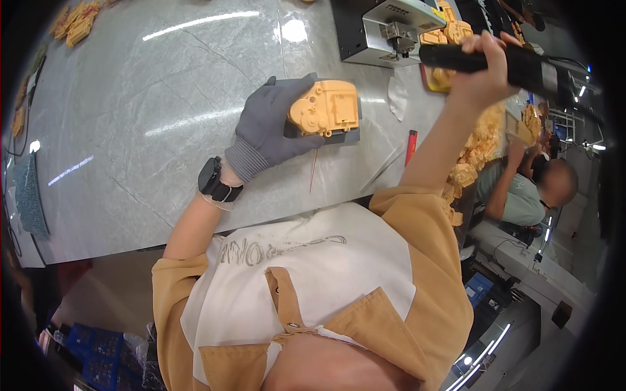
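Observation:
My left hand (266, 120), in a grey knit glove, grips the left side of a yellow-orange plastic housing (340, 107) with round bosses and a square recess. The housing rests on a dark block (352, 136) on the grey marbled table. Raised at the upper right, my bare right hand (489, 68) is closed around a thick black cylindrical tool (450, 57). Its kind cannot be made out, and motion smears it somewhat. The tool is apart from the housing.
A black-and-silver machine (385, 32) stands at the back right. More yellow-orange parts (475, 151) are heaped along the right edge, near another person (521, 189). A red-and-black slim tool (411, 147) lies right of the housing. A blue-grey pad (29, 195) lies far left.

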### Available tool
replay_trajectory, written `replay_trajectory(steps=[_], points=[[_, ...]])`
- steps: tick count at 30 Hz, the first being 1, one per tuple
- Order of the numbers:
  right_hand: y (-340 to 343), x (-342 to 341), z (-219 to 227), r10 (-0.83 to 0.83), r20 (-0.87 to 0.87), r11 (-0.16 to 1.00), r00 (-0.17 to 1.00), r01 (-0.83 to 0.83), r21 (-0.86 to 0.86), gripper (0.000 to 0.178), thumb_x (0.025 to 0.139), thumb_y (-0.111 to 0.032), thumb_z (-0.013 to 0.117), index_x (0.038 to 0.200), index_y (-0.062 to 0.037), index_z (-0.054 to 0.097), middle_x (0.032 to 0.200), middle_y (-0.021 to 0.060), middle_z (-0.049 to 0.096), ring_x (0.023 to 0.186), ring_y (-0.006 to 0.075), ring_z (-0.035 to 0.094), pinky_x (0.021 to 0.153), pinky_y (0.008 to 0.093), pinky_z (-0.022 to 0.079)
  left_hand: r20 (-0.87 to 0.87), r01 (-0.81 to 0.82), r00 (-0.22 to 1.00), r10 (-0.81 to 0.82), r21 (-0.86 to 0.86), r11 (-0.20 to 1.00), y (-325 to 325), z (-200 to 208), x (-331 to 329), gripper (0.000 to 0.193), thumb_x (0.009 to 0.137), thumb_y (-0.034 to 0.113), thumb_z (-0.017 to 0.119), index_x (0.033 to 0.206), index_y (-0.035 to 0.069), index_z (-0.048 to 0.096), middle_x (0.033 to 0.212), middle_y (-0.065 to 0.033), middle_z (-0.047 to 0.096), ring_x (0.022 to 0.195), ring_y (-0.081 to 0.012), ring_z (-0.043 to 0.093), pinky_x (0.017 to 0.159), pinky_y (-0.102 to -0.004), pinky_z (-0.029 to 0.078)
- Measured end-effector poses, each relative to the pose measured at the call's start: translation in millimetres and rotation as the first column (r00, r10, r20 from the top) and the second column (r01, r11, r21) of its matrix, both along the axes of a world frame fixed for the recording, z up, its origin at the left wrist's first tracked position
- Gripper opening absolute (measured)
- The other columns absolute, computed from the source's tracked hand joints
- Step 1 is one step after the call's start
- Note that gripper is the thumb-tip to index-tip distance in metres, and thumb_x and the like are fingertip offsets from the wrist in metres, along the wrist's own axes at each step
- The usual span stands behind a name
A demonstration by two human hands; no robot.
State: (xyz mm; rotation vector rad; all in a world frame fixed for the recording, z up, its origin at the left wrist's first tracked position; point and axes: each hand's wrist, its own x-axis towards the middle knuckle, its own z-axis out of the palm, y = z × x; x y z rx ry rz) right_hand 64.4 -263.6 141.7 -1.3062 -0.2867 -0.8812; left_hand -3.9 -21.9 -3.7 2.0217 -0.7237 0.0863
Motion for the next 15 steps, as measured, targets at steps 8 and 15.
replay_trajectory(steps=[8, 15], points=[[4.9, 6.7, -13.9, -0.021, -0.188, 0.994, 0.982, 0.001, -0.105, 0.032, 0.062, 0.012, 0.055, 0.092, 0.0033, 0.048, 0.059, 0.0098, 0.051, 0.043, 0.0194, 0.051, 0.045, 0.0303, 0.045, 0.062, -0.005, 0.998, 0.009, -0.060, 0.998, -0.2, -1.2, 0.8, 0.079, 0.060, 0.034, 0.077, 0.126, 0.008, 0.043, 0.109, -0.0136, 0.057, 0.100, -0.0295, 0.056, 0.097, -0.0467, 0.037], [62.1, -68.8, -12.6, 0.421, -0.139, 0.900, 0.897, -0.432, -0.061, 0.033, 0.069, 0.002, 0.052, 0.101, 0.0029, 0.044, 0.058, 0.0094, 0.049, 0.046, 0.0181, 0.049, 0.053, 0.0343, 0.044, -0.008, 0.020, 1.000, -0.020, -0.077, 0.997, 0.7, -3.3, 0.4, 0.078, 0.062, 0.033, 0.077, 0.127, 0.009, 0.041, 0.118, -0.0118, 0.054, 0.107, -0.0296, 0.053, 0.102, -0.0471, 0.031]])
